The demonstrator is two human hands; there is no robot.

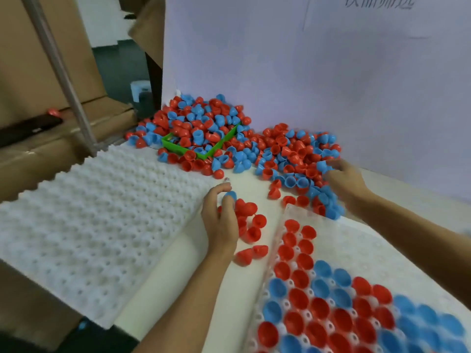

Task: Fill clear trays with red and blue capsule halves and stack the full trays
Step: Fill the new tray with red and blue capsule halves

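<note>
A clear tray (pixel 387 253) lies at the lower right, partly filled with red and blue capsule halves (pixel 316 309) set dome up. My left hand (pixel 221 220) hovers beside its left edge with curled fingers holding a blue capsule half (pixel 231 194) and red halves under the palm. Loose red halves (pixel 251 234) lie on the table by that hand. My right hand (pixel 344 179) reaches into the loose pile of red and blue halves (pixel 295 159); it is blurred and its fingers are buried among them.
A stack of empty white trays (pixel 96 225) covers the left of the table. A green bin (pixel 201 145) sits half buried in more halves at the back. A white board stands behind; cardboard boxes and a metal pole are at the left.
</note>
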